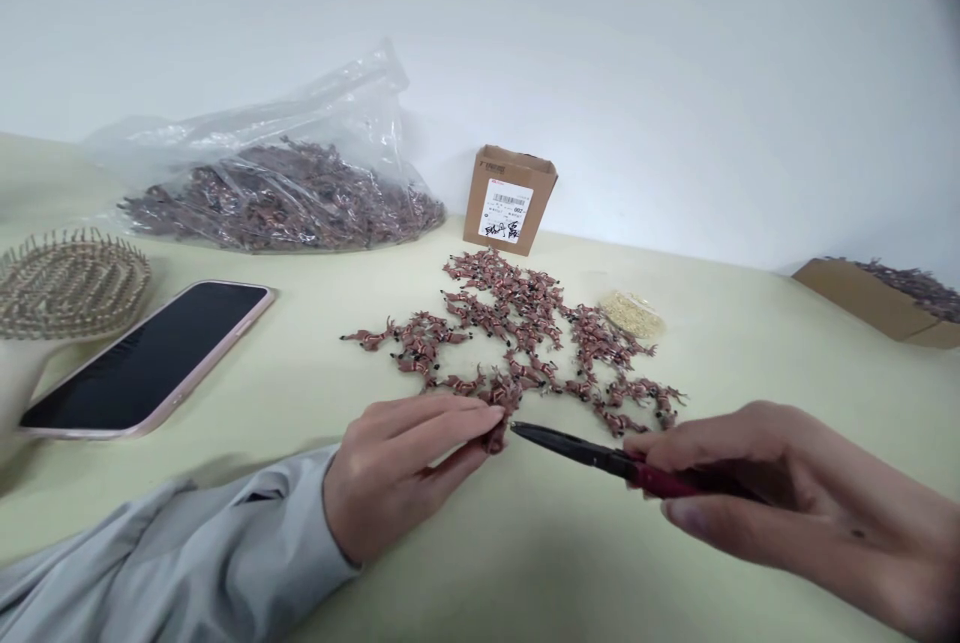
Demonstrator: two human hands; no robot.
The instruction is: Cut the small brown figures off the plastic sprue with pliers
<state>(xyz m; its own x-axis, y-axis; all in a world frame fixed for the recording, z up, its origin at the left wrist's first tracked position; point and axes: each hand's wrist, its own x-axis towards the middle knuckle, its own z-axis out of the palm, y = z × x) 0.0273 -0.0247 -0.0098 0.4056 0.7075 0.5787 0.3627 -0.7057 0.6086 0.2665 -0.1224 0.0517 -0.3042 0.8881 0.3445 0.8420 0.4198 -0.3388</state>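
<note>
Pinched between the thumb and fingers of my left hand [401,468] is a small brown animal figurine [496,438], mostly covered by the fingertips. My right hand [802,498] grips a pair of pliers [574,447] with dark jaws and red handles. The jaw tips point left and reach right up to the figurine; whether they touch it I cannot tell. A tiny pale speck shows at the tips, too small to name. Just beyond both hands lies a loose pile of similar brown figurines [517,298] with thin legs and pale stripes.
A clear plastic bag [300,188] full of brown figurines lies against the wall. Beside it stands a labelled cardboard box [510,200]. A small bag of gold-coloured bits [634,313] sits right of the pile. Further out are a phone [150,358], a hairbrush [71,288] and a filled carton [862,298].
</note>
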